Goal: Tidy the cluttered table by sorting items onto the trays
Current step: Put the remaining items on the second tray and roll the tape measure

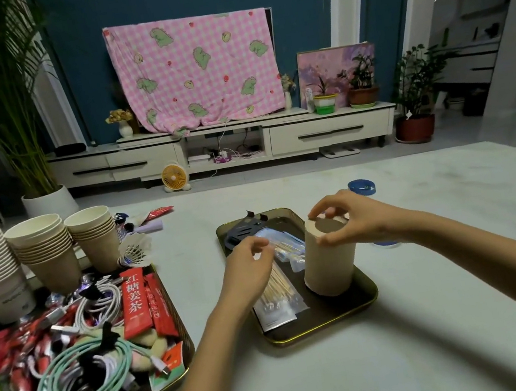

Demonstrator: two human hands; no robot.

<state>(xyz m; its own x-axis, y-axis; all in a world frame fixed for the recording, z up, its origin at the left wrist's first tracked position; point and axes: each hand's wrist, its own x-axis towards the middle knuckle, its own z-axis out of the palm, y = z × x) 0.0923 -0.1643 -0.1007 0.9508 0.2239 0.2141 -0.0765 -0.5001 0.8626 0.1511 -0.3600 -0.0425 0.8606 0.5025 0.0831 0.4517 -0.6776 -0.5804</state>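
A dark gold-rimmed tray (345, 319) lies mid-table. On it stands an upside-down stack of tan paper cups (329, 265). My right hand (350, 220) grips the top of that stack, fingers curled round its rim. My left hand (249, 270) hovers just left of the stack with loosely curled fingers, holding nothing, above a clear packet of cotton swabs (278, 296). A black plastic holder (242, 231) lies at the tray's far end.
A second tray (185, 346) at the left holds coiled cables (86, 375), red sachets (137, 302) and a shuttlecock (136, 250). Stacks of paper cups (43, 247) stand behind it. A blue lid (362, 187) lies beyond my right hand.
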